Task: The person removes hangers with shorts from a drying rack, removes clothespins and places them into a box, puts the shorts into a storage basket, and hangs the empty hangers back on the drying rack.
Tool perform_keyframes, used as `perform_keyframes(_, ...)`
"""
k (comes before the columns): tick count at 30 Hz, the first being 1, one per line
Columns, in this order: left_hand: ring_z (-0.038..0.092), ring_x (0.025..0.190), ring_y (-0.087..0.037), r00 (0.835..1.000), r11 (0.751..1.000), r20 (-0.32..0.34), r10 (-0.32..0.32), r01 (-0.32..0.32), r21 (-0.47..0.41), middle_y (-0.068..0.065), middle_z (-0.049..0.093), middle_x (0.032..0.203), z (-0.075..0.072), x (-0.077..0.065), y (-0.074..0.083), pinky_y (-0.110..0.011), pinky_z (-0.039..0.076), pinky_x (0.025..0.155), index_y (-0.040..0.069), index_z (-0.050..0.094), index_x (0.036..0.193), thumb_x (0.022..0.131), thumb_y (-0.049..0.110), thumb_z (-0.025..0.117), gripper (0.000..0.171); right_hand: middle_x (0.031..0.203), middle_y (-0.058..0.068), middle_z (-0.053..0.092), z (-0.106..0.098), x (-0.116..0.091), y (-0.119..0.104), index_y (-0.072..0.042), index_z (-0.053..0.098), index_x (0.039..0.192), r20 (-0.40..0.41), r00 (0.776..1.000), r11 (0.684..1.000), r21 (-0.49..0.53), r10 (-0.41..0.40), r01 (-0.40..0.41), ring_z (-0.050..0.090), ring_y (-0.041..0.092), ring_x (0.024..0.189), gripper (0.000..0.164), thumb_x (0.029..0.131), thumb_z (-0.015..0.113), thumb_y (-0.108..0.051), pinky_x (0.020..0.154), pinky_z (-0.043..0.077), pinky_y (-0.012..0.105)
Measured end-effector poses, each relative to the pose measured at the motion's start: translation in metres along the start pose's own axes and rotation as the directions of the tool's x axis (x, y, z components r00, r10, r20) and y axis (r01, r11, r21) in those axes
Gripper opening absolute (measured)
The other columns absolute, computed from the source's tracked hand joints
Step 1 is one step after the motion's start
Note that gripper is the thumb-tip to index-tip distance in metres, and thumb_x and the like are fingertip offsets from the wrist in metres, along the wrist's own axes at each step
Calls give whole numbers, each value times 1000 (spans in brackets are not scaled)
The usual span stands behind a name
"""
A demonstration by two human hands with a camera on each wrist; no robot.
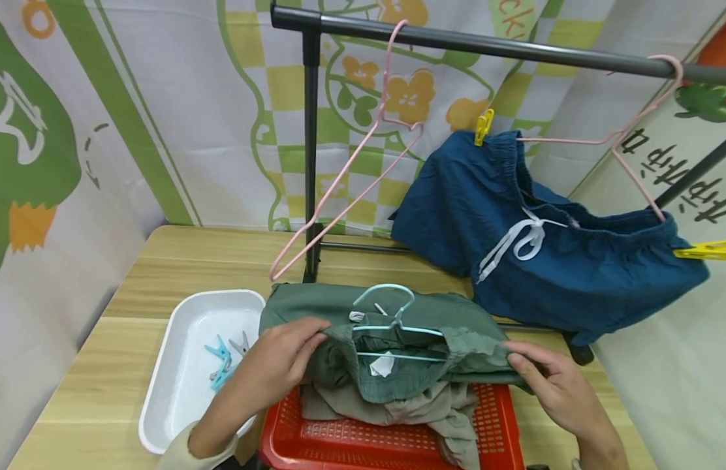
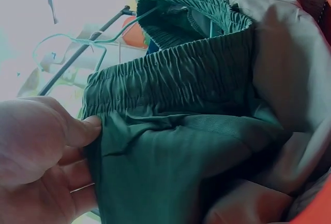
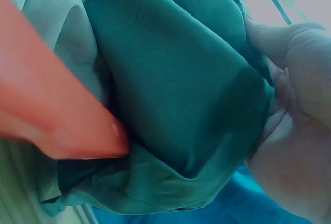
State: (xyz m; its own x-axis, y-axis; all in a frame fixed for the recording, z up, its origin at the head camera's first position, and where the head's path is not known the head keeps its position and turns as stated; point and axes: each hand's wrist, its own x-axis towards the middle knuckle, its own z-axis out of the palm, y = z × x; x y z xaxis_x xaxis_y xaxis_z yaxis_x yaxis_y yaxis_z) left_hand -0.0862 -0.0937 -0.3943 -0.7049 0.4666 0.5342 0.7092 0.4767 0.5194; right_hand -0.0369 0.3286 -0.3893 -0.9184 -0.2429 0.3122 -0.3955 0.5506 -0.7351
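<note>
Dark green shorts (image 1: 304,300) with a gathered elastic waistband lie across the front of the table and over a red basket (image 1: 392,454). A light blue hanger (image 1: 411,300) sits inside the waist opening, its hook sticking up. My left hand (image 1: 281,359) pinches the waistband's left end between thumb and fingers; the left wrist view shows the thumb on the cloth (image 2: 155,157) just below the gathers. At the other end, my right hand (image 1: 557,385) grips the right side of the shorts. Some of its fingers are hidden behind the fabric in the right wrist view.
Beige clothing (image 1: 457,424) lies in the basket under the shorts. A white tray (image 1: 163,391) with several clothespins (image 1: 220,356) stands left. From the black rail (image 1: 486,46) hang a bare pink hanger (image 1: 345,176) and blue shorts (image 1: 551,274) clipped with yellow clothespins (image 1: 483,127).
</note>
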Motion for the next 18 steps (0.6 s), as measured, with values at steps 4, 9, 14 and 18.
perform_keyframes(4,71,97,-17,999,999,-33,-9,7,-49,-3,73,105,3,1,-2,-40,60,82,5,71,111,97,-5,66,17,137,1,65,0,4,-5,-6,64,140,67,998,1000,-21,-11,13,58,5,126,43,101,57,9,102,42,14)
perform_keyframes(9,70,96,-13,995,990,-70,-68,58,-132,0,73,104,5,5,-3,-37,59,81,8,72,110,99,-4,63,18,146,5,59,1,12,-14,-15,56,150,139,989,997,-53,-47,55,52,7,134,54,100,61,7,107,36,13)
perform_keyframes(14,69,97,-12,993,978,-56,-99,87,-187,1,73,106,4,6,-2,-36,59,82,9,74,110,100,-3,63,19,142,3,62,2,18,-15,-12,58,148,165,981,992,-61,-99,110,56,9,130,55,97,62,10,104,41,16)
perform_keyframes(18,70,99,-13,992,978,-33,-120,113,-177,0,74,107,0,6,-1,-37,59,84,7,74,111,100,-2,64,17,136,2,66,4,20,-11,-5,64,140,149,978,988,-27,-145,150,61,9,123,50,94,61,16,100,45,17)
